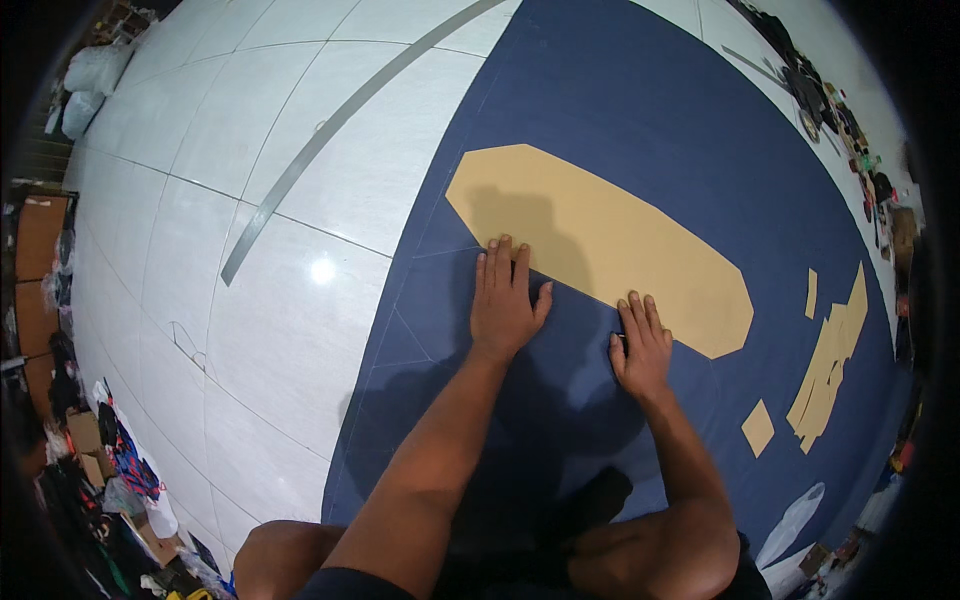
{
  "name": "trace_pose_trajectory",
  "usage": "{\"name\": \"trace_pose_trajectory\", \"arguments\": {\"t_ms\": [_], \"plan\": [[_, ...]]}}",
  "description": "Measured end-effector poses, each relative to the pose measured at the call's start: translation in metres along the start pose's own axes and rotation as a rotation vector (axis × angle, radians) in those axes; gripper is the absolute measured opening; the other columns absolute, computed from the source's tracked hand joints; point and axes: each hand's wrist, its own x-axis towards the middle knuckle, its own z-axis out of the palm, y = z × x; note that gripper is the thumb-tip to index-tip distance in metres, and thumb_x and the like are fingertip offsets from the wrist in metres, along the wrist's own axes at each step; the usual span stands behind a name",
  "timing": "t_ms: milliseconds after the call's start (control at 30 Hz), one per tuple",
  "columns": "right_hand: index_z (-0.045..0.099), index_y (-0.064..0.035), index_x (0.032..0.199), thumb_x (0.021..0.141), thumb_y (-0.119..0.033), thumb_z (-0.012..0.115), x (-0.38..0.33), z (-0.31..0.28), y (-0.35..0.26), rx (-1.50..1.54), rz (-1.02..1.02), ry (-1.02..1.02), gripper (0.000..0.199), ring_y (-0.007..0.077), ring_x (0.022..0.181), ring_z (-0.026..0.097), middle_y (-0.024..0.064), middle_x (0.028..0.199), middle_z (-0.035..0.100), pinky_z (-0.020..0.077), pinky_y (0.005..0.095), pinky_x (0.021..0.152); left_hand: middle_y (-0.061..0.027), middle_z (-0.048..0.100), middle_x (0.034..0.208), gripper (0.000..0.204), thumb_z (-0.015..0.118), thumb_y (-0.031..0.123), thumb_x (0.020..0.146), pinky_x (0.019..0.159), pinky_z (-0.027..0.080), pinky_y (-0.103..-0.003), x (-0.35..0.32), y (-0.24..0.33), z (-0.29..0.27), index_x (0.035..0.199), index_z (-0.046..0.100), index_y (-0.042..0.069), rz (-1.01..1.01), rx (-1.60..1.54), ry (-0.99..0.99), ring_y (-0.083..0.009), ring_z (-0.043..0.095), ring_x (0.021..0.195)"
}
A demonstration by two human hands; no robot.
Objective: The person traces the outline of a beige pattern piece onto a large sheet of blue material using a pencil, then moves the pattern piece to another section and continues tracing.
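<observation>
A large tan cardboard pattern piece (620, 235), long with angled corners, lies flat on dark navy fabric (620, 90). My left hand (507, 305) rests at the pattern's near left edge, its fingers stretched onto the card and its thumb apart on the fabric. Farther right, my right hand (643, 345) presses its fingertips on the same near edge. Between its thumb and forefinger shows the tip of a small thin thing, mostly hidden and too small to name. Thin pale lines are drawn on the fabric left of my left hand.
Right of the pattern lie several narrow card pieces (828, 370), a small strip (811, 293) and a diamond-shaped piece (758, 429). A clear plastic bag (792, 525) sits near the lower right. A long metal ruler (330, 130) and a bent wire (190, 348) lie on the white tiled floor.
</observation>
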Motion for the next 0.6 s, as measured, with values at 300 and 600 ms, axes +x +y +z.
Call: {"name": "trace_pose_trajectory", "arguments": {"t_ms": [300,600], "plan": [[0.054,-0.0121,0.147,0.091,-0.024,0.062,0.005,-0.009,-0.003,0.017,-0.007,-0.031,0.058,0.0301,0.149,0.038,0.0109,0.158,0.047,0.04,0.0424,0.092,-0.0303,0.038,0.154,0.067,0.061,0.039,0.094,0.122,0.027,-0.055,0.001,0.001,0.003,0.144,0.048,-0.004,-0.054,-0.004,-0.032,-0.0448,0.034,0.147],[0.054,-0.0113,0.147,0.091,-0.023,0.062,0.005,-0.007,0.0,0.012,-0.023,-0.048,0.058,0.032,0.149,0.039,0.0126,0.157,0.047,0.0406,0.0433,0.092,-0.0334,0.037,0.152,0.07,0.066,0.038,0.092,0.121,0.027,-0.059,0.001,-0.001,0.003,0.142,0.046,-0.006,-0.058,-0.049,-0.031,-0.0492,0.033,0.146]]}}
